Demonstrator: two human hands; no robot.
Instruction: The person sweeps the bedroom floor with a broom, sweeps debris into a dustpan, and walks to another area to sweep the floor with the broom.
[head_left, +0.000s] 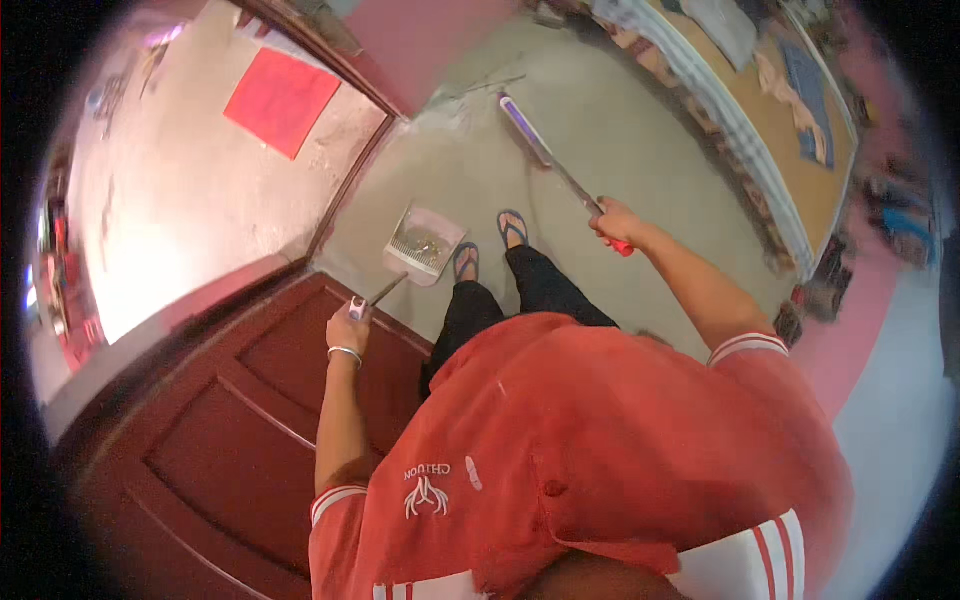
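My left hand (347,328), a band around its wrist, is closed around the handle of a long-handled dustpan. The pale dustpan (410,266) sits low by my feet, with small bits of debris (428,244) in it. My right hand (614,224) grips the shaft of a broom near its red end. The broom's purple and white head (524,130) is stretched out ahead of my feet, low over the floor (600,120). Its bristles are hard to make out. Both feet, in dark flip-flops (512,228), stand between the two tools.
On the left, a dark red panelled door (270,400) stands beside a doorway with a raised sill. A red mat (282,103) lies on the bright floor beyond. To the right is a bed (765,150) with clothes on it. Dark items (822,290) sit near its corner.
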